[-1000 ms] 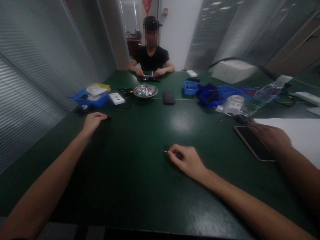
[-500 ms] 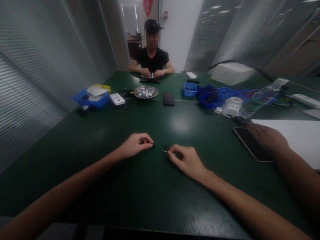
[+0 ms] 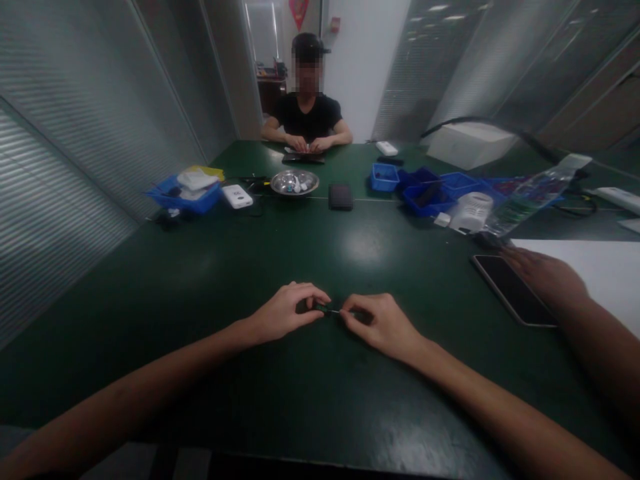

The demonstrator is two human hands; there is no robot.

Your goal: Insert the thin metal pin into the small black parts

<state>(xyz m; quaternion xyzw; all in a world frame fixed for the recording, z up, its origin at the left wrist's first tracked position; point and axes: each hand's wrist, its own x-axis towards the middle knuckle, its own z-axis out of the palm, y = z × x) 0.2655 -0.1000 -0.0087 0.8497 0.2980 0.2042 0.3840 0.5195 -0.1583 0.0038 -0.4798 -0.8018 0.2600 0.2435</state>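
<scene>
My left hand (image 3: 285,312) and my right hand (image 3: 381,325) meet at the middle of the dark green table (image 3: 200,280). The left fingers pinch a small dark part (image 3: 320,308). A thin metal tool (image 3: 336,311) is pinched in the right fingers, its tip touching that part. Both hands rest on the tabletop. What the small part is I cannot make out.
Another person's hand (image 3: 545,277) lies by a black phone (image 3: 513,289) at the right, next to white paper (image 3: 595,277). Farther back stand a metal bowl (image 3: 294,181), blue trays (image 3: 425,190), a black box (image 3: 341,197) and a blue bin (image 3: 185,193). A person (image 3: 307,113) sits at the far end.
My left hand came from the far left of the table to the middle, carrying a small dark part, and now meets the tool tip in my right hand.
</scene>
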